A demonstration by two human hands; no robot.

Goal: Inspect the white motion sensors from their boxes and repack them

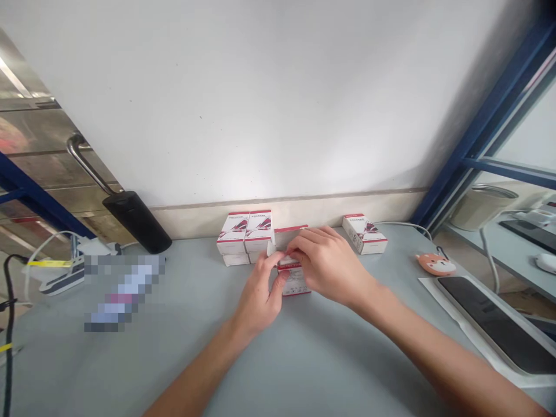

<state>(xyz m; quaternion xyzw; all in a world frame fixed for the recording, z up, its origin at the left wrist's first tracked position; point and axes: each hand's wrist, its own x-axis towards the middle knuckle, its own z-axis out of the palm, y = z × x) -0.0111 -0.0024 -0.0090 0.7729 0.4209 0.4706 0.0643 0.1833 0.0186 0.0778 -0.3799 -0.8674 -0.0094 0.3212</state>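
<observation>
A small white and red box [296,282] stands at the middle of the grey table, its top flap raised at the back. My left hand [262,289] grips its left side, with the thumb on the front face and the fingers by a white side flap. Over the top opening, my right hand [326,259] has its fingers curled and pressed together; what they hold, if anything, is hidden. Just left of this box, similar boxes [244,231] are stacked side by side against the wall. Another such box [365,234] sits to the right.
A black cylinder [138,222] and a power strip [65,278] are on the left of the table [195,313]. At the right lie an orange animal-faced case [436,264] and a dark-screened phone [495,321] on white paper. A white wall [269,104] rises behind.
</observation>
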